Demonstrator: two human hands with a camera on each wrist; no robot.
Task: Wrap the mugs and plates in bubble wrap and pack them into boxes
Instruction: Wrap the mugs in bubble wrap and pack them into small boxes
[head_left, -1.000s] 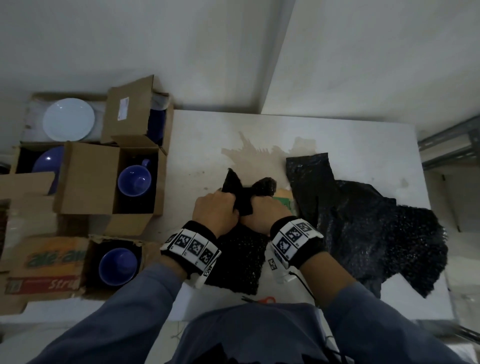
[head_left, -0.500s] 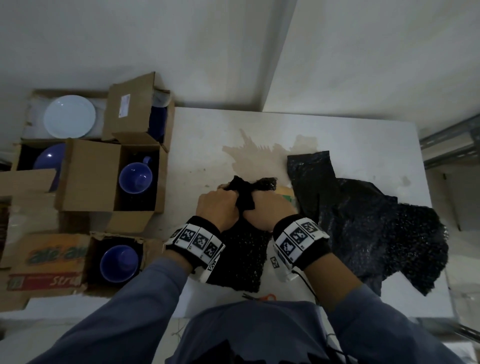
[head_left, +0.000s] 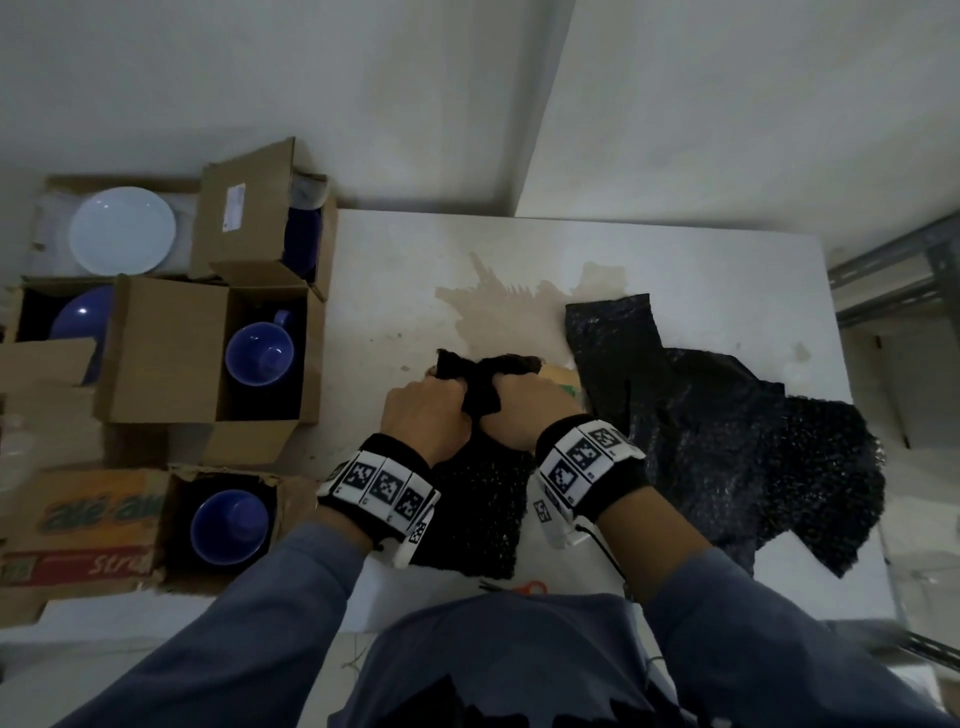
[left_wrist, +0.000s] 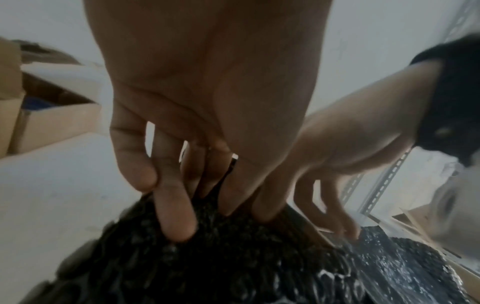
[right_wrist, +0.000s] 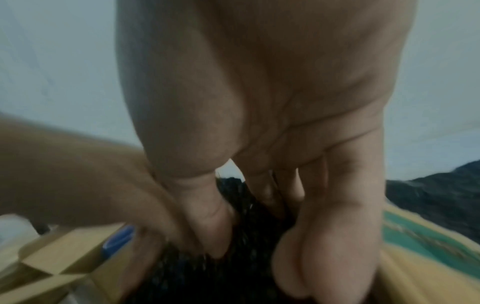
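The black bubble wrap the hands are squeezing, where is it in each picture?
Head: black bubble wrap at centre, between both wrists.
Left wrist: bottom, under the fingers.
Right wrist: bottom centre, between thumb and fingers.
Shared landmark: the white table.

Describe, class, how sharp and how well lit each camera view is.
Head view: dim and wide-angle but sharp, the white plate crisp. Left wrist view: left hand soft, black bubble wrap glinting, right hand smeared. Right wrist view: blurred throughout, right hand filling the frame.
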